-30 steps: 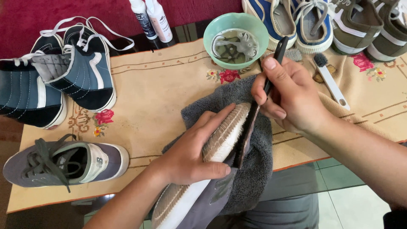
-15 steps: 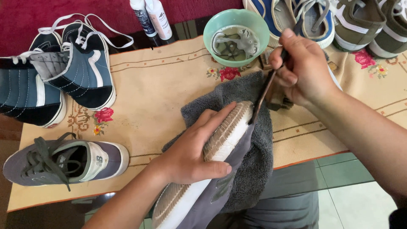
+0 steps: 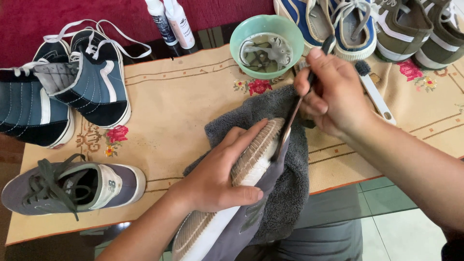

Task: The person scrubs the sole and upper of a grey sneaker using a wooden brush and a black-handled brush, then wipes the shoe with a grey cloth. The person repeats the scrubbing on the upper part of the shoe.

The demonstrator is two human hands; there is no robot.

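My left hand (image 3: 220,169) grips a grey shoe (image 3: 227,217) turned on its side, its tan ribbed sole (image 3: 253,154) facing up. The shoe rests on a dark grey towel (image 3: 290,193) over my lap and the table edge. My right hand (image 3: 333,92) holds a thin dark-handled brush (image 3: 290,121), whose lower end touches the shoe's toe beside the sole. A green bowl (image 3: 267,24) of cloudy water stands just beyond my right hand.
A beige embroidered cloth (image 3: 169,121) covers the table. Dark blue high-top sneakers (image 3: 82,82) stand at left, a grey sneaker (image 3: 72,186) at front left. Two white spray bottles (image 3: 170,19) and several blue and olive shoes (image 3: 386,24) line the back. A white-handled brush (image 3: 374,92) lies at right.
My right hand drew the brush up along the shoe's edge toward the toe and moved closer to the bowl. My left hand kept its hold on the shoe.
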